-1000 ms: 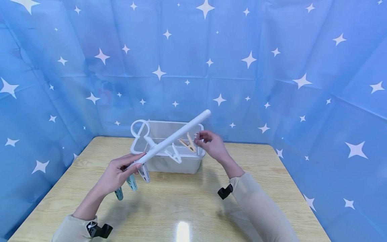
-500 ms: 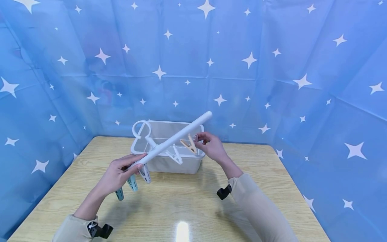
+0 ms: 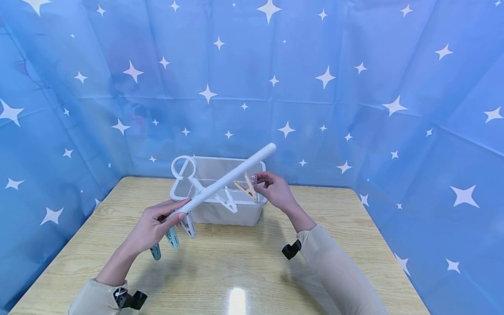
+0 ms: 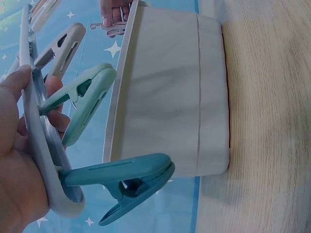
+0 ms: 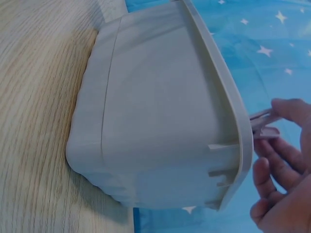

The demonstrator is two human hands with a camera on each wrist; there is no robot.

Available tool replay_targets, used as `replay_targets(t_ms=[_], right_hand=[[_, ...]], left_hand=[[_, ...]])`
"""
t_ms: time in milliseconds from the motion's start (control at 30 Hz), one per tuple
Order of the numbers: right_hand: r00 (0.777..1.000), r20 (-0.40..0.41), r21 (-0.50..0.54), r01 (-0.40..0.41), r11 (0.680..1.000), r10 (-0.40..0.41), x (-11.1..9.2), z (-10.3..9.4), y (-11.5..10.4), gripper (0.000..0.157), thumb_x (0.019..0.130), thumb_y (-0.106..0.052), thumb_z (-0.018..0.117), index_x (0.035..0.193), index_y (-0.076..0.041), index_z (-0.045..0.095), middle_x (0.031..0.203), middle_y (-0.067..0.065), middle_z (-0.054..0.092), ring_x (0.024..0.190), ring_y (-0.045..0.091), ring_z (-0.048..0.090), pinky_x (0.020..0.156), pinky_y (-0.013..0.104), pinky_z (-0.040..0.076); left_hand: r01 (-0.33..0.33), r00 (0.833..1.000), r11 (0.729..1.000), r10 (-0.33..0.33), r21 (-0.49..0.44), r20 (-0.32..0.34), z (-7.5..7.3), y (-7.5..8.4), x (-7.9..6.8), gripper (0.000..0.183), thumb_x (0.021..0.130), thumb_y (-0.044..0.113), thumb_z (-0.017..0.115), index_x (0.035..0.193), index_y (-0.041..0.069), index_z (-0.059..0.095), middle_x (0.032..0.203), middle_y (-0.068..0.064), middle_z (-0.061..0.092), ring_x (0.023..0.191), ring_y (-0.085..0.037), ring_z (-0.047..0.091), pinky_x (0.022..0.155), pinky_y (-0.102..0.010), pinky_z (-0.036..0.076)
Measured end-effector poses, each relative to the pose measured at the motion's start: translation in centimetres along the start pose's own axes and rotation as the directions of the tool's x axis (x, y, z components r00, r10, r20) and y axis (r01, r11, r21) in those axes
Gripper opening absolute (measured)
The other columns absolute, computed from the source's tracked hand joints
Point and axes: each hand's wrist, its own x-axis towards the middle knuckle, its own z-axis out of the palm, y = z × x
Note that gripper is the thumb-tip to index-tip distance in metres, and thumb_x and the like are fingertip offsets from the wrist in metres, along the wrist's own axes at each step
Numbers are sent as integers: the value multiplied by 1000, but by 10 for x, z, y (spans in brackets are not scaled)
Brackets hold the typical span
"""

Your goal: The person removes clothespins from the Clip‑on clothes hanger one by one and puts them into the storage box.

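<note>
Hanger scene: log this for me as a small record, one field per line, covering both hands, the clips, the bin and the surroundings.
Left hand: grips the white hanger by its bar
Right hand: pinches a pale pinkish clip near the bin's rim
Hanger: slanted, round hook
Clips on the bar: dark teal clip, mint clip, pale grey clip
Clips farther along: white clip, peach clip; attachment unclear
Bin: pale, on the wooden table
Backdrop: blue, white stars
</note>
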Motion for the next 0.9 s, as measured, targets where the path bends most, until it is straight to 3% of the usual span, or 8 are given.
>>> replay_targets(t_ms=[467,900], right_hand=[[1000,6,0,-20,1000,20,0,-3,-4,39,93,-33,70,129,-17,65,117,2,71,94,21,59,78,35,47],[1000,-18,-7,26,1000,-26,-10,-16,-12,41,95,-40,68,129,-18,65,114,2,72,95,20,60,80,35,47]], left_hand=[[3,1000,1000,-3,-1,-9,0,1,-1,40,99,8,60,139,17,61,108,-5,68,73,-10,63,57,-28,52],[-34,999,999,35,23,-19,3,4,5,41,99,6,61,139,16,61,92,0,66,68,-13,59,53,-26,46]])
